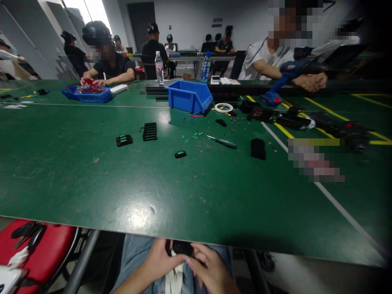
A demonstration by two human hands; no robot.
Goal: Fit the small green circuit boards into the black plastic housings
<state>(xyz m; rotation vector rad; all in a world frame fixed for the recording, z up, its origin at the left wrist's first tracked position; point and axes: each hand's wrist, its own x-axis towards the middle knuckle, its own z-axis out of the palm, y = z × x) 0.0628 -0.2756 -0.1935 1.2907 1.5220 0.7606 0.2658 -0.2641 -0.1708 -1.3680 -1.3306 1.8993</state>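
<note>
Below the table's near edge, over my lap, my left hand (163,258) and my right hand (209,263) close around a dark rounded object (181,247). Its kind cannot be made out, as fingers and the table edge cover part of it. A pale strap or cord (175,275) hangs down beneath it between my wrists. On the table ahead lie a small black part with a green board (180,154), a screwdriver (226,142) with a dark green handle, a row of black slotted parts (150,131) and more black parts with green boards (124,140).
A blue bin (188,97) stands at mid-table, with a white tape roll (223,108) beside it. Small green pieces (196,135) and a black block (258,148) lie nearer. A co-worker handles a blue power drill (284,77); another reaches into a blue tray (87,97). A red stool (52,245) stands left.
</note>
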